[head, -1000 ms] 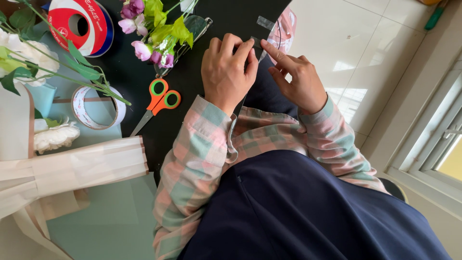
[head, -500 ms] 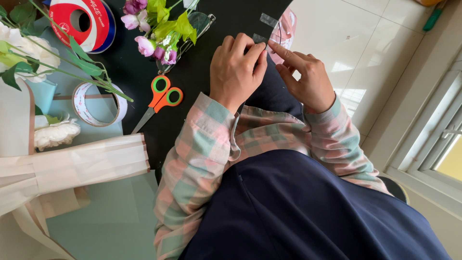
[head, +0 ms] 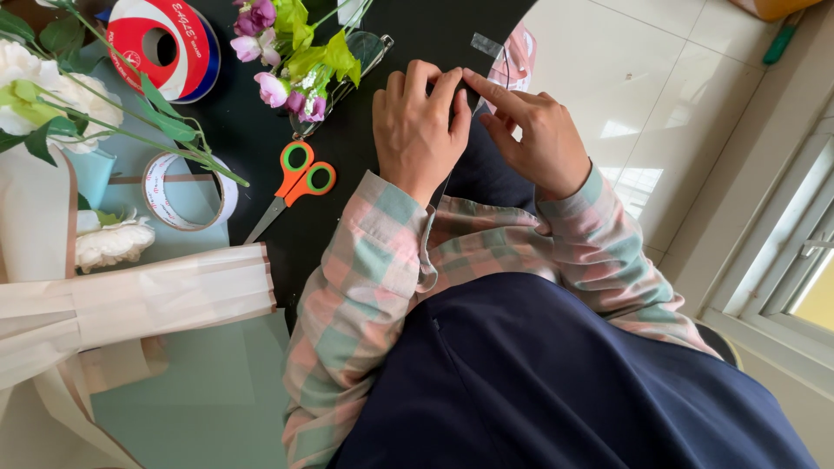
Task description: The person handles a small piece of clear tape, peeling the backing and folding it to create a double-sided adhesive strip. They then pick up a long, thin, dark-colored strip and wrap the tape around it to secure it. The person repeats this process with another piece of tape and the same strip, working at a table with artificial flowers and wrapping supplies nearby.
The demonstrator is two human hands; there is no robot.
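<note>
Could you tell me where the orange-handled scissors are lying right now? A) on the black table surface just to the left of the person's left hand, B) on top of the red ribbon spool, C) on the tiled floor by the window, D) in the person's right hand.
A: the scissors lie untouched on the black table, just left of the left hand, while the right hand is busy at the table's edge.
</note>
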